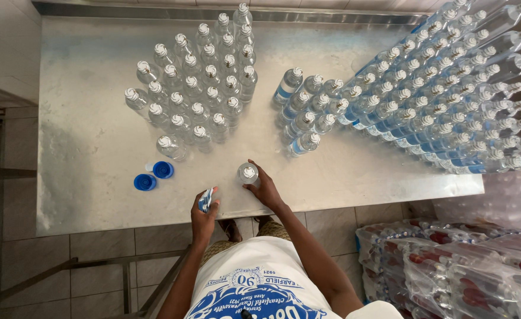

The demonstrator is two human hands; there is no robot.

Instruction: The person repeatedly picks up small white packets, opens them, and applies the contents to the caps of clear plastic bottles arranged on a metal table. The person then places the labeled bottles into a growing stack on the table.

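Now right hand (264,188) gripping a clear bottle (248,173) on the steel table (95,147), left hand (204,210) closed around a blue-and-white label (205,199).

bare steel table (89,147) lying open left of the left hand (204,215), two blue caps (154,176) sitting near it, unlabelled bottles (195,88) crowding ahead, labelled bottles (426,100) blocking beyond the right hand (264,189), a narrow lane running between the clusters
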